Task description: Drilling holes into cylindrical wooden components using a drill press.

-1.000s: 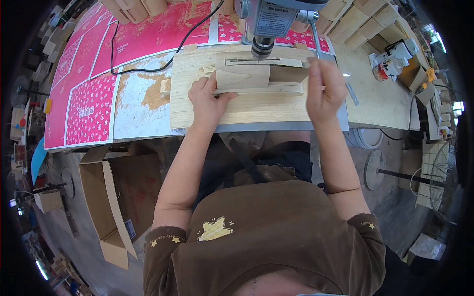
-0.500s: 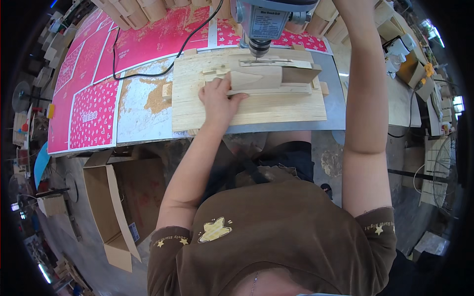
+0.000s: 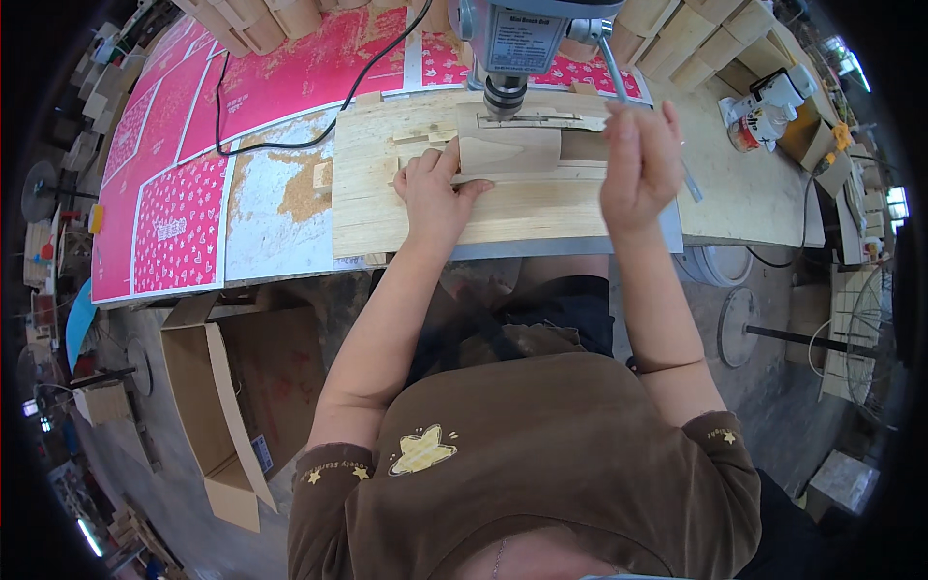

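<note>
Head view: two hands at a bench drill, one on a wood piece, one on the feed lever.

The left hand (image 3: 432, 188) lies flat, fingers (image 3: 447, 159) spread, pressing a shaped wooden piece (image 3: 509, 150) onto the plywood board (image 3: 483, 208) on the table (image 3: 744, 193), right under the drill chuck (image 3: 505, 95). The right hand (image 3: 638, 164) is raised, its fingers loosely curled around the thin metal lever (image 3: 619, 77) of the drill press (image 3: 522, 34). A black cable (image 3: 290, 145) crosses pink sheets (image 3: 174, 232); an open cardboard box (image 3: 227, 406) sits on the floor.
</note>
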Tool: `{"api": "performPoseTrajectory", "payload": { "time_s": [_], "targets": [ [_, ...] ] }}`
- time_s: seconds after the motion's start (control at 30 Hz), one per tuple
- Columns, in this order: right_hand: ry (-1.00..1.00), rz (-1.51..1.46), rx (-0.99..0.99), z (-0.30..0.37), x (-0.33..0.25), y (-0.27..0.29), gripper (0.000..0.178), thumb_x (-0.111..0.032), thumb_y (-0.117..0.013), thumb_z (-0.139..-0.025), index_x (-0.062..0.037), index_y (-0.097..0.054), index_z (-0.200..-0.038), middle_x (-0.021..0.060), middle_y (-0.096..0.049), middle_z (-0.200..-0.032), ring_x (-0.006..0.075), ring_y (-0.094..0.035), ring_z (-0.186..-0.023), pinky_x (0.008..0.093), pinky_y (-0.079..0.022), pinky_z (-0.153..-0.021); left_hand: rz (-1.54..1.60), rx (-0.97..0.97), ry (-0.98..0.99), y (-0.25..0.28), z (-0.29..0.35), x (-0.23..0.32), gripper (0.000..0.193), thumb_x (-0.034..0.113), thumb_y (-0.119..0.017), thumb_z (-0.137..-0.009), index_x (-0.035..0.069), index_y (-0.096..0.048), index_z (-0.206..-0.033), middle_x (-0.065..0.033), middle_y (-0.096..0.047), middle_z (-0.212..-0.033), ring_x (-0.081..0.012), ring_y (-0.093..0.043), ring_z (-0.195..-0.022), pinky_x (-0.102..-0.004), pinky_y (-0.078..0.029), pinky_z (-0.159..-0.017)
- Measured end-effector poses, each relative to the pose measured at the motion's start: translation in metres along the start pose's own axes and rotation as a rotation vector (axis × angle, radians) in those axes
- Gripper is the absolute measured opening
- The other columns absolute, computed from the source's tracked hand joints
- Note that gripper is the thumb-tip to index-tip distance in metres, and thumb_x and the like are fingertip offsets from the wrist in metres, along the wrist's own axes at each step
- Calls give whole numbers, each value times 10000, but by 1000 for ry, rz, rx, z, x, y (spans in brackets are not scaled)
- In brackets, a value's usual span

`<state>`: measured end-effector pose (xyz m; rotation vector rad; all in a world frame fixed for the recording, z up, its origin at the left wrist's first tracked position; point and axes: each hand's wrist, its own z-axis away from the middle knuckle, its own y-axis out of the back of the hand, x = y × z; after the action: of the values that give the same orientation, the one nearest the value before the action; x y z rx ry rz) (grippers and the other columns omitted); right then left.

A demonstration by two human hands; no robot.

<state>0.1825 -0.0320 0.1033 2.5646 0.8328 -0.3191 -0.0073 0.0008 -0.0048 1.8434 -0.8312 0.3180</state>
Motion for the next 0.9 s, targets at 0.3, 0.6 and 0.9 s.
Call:
{"api": "performPoseTrajectory", "payload": {
  "time_s": [0.3, 0.6, 0.9],
  "targets": [
    [197, 15, -10, -10, 13, -7, 34, -48, -592, -781, -41, -625, -784, 47, -554, -688, 185, -541, -683, 388, -366, -879, -16, 17, 5, -1, 0, -1, 646, 330, -782, -580, 126, -582, -1160, -19, -535, -819, -220, -499, -852, -411, -273, -850],
    [-132, 102, -124, -176, 23, -31, 323, -256, -490, -874, 37, -600, -795, 171, -564, -652, 223, -563, -629, 317, -431, -605, 103, -43, 103, 7, -7, 6, 539, 278, -794, -583, 120, -633, -1073, -13, -567, -867, -193, -519, -876, -401, -261, -865],
    [-8, 33, -648, -24, 60, 1, 268, -201, -626, -816, -26, -557, -1007, 111, -603, -925, 271, -554, -895, 357, -424, -789, 319, -95, 61, 12, -19, -7, 445, 256, -804, -565, 91, -665, -955, -21, -575, -870, -182, -541, -856, -369, -268, -887]
  ]
}}
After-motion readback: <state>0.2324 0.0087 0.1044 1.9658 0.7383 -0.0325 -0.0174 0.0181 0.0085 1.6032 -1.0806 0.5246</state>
